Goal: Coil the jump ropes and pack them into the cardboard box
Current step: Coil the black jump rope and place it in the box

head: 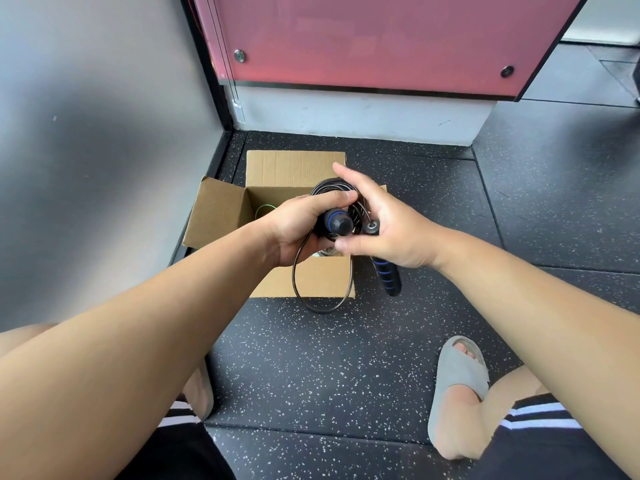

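An open cardboard box point(221, 216) stands on the floor below my hands. My left hand point(298, 226) grips one black handle with a blue ring point(337, 223) together with several coils of the black rope point(323, 188). A loose loop of the rope point(322, 308) hangs down past the box's near flap. My right hand point(384, 223) has its fingers spread beside the coils, and its thumb touches them. The second black and blue handle point(388, 277) dangles under my right palm. A green rope point(265, 207) shows inside the box.
The box stands in a corner: a grey wall point(104, 133) to the left, a pink panel point(381, 39) on a white base behind. The floor is black speckled rubber point(311, 368). My feet in grey slides point(457, 375) are near the bottom of the view.
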